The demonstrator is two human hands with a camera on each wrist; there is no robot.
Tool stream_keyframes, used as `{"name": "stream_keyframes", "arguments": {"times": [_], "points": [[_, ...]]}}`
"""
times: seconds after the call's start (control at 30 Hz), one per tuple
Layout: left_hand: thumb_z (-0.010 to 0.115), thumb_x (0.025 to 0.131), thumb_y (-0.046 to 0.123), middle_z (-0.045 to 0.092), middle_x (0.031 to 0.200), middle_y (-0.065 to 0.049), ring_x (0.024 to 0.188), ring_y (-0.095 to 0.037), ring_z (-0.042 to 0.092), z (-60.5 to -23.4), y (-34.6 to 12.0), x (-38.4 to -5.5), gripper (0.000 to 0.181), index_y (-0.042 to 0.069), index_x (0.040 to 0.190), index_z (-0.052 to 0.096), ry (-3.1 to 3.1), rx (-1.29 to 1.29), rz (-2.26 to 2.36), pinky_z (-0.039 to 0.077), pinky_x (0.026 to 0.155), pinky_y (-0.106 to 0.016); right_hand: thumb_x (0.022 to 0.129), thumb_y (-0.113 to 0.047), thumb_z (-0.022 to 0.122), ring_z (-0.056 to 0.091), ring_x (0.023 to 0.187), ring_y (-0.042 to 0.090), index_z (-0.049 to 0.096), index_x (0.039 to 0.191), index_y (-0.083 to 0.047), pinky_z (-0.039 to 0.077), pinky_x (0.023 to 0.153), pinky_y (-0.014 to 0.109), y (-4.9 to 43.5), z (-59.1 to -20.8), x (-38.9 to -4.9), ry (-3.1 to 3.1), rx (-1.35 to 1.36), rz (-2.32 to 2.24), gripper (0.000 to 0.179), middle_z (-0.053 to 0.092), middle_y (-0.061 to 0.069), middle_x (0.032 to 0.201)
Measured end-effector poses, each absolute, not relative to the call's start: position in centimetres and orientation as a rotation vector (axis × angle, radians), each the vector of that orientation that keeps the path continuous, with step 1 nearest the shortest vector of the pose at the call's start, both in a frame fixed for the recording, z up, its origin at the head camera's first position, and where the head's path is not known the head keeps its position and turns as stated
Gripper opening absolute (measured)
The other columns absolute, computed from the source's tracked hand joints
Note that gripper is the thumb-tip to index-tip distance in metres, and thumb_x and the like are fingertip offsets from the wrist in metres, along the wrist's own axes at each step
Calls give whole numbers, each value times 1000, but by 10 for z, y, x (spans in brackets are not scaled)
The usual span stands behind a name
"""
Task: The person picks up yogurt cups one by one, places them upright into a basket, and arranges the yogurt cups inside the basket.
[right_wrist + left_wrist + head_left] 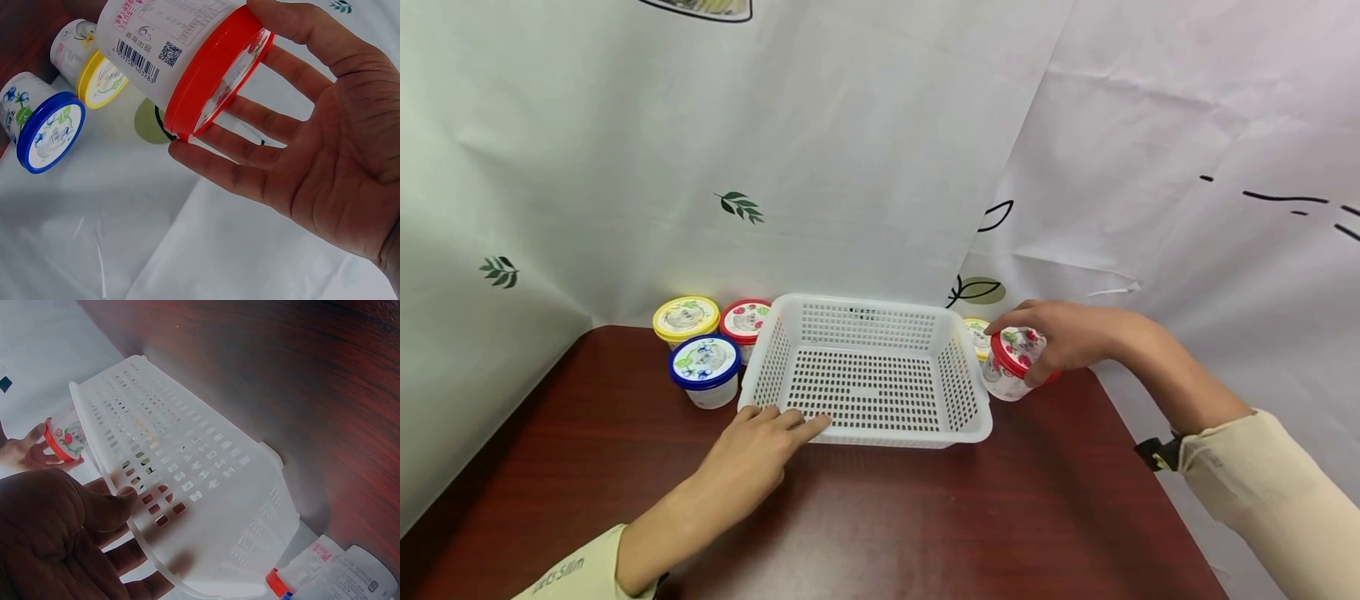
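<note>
White shows first: I see the left hand [748, 450] pinching the basket's [895, 436] near rim; toward the table's [940, 525] far right corner, the right hand [1071, 333], half curled, grips a red-lidded tub [1002, 383].

Basket [895, 436] on table [925, 517]; three tubs [705, 371] left, more tubs [1003, 382] right; curtain [850, 167] behind.

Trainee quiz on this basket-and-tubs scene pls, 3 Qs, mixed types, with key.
1. The right hand holds a round printed tub. Lid colour? A) blue B) red C) yellow
2. True or false: the left hand also holds a tub.
3. In the head view, which lid colours show on the tubs left of the white rectangular perforated plastic basket?

Key:
1. B
2. False; it grips the basket's rim.
3. Yellow, red and blue.
</note>
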State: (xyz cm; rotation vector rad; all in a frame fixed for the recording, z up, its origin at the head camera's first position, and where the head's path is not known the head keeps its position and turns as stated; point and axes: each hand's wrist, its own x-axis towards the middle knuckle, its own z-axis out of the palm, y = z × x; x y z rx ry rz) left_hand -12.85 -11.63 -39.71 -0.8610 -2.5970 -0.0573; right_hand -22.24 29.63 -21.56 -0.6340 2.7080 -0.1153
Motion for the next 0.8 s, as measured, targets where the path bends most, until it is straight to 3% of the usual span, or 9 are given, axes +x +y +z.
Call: {"name": "stream_keyframes", "arguments": {"times": [0.43,0.8], "points": [[81,84,-5,82,113,3,89,-22,69,-398,-116,-128,64,29,138,79,-2596,-853,-73,51,77,-40,79,-26,96,60,140,32,68,155,-30,55,106,51,284,-212,-216,2706,-777,-198,80,60,10,162],[82,85,-5,82,114,2,92,-24,70,-399,-115,-129,63,28,138,79,-2616,-851,-92,52,79,-42,84,-23,91,55,150,42,67,157,-30,58,107,54,261,-238,-210,2771,-886,-183,77,56,16,166]]}}
